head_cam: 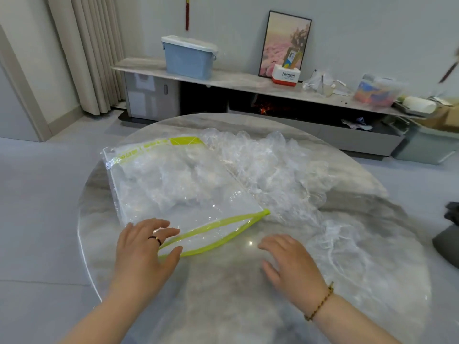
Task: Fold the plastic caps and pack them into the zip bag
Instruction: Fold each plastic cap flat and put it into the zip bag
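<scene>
**A:** Start at the fingers of the left hand. What are they doing?

**B:** They're spread and only loosely curled, resting at the green-edged mouth of the zip bag. The thumb lies on the near lip and the fingertips touch the upper lip. I'd say that props the opening apart so a cap can slide in; nothing is actually pinched that I can make out.

**A:** And the right hand?

**B:** Open and flat, palm down, fingers extended toward the bag's mouth. Whether it presses a clear cap against the counter I cannot tell, since the film is transparent there. It grips nothing visibly.

**A:** Why is the bag lying that way?

**B:** Flat, with its mouth facing the person and gaping, probably so loading is a short push. Crumpled clear material already shows inside it.

**A:** Where are the remaining caps?

**B:** The plastic caps sit in a heap touching the bag's right side, trailing toward the right hand, within easy reach. One loose cap lies just right of that hand.

**A:** So, progress?

**B:** Partway, I'd judge: some packed, plenty left.
</scene>
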Available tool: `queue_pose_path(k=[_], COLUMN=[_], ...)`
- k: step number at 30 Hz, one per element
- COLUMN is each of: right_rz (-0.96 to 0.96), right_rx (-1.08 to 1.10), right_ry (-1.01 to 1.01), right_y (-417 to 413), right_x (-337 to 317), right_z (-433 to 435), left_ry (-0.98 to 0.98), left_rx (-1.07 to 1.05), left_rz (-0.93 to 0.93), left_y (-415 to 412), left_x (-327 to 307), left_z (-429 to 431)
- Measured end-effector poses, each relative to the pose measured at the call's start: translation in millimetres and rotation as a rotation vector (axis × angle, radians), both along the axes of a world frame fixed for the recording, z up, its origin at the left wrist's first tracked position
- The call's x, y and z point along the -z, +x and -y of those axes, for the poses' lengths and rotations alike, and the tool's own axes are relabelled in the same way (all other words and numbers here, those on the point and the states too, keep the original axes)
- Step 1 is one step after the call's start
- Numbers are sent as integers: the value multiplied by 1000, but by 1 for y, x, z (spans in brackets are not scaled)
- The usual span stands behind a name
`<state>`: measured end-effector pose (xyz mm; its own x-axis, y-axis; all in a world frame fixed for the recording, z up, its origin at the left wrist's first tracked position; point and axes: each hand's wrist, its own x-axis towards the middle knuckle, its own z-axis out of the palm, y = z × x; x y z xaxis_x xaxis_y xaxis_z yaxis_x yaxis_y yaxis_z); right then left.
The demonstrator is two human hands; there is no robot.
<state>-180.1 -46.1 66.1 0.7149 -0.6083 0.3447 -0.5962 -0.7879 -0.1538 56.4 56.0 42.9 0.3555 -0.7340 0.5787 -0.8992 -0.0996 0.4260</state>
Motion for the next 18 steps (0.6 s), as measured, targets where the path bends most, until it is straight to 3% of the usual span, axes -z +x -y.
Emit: queue_pose_path(k=[3,4,7,14,18], right_rz=[-183,-288,-330,-208,83], right_rx=[391,468,566,608,424], right_ry=[25,76,241,221,156], right_y=[-44,-56,-70,-88,-79], right_x=[-12,-12,-3,12,20], right_z=[1,1,-2,0,-6], left_ry=[-43,-65,-80,30,82], left_rx=[152,212,359,582,577], left_rz=[66,65,73,136,198], left_y=[-20,-28,-53,-90,-97], left_x=[-3,-2,-3,22,24], left_z=[-1,1,5,20,23])
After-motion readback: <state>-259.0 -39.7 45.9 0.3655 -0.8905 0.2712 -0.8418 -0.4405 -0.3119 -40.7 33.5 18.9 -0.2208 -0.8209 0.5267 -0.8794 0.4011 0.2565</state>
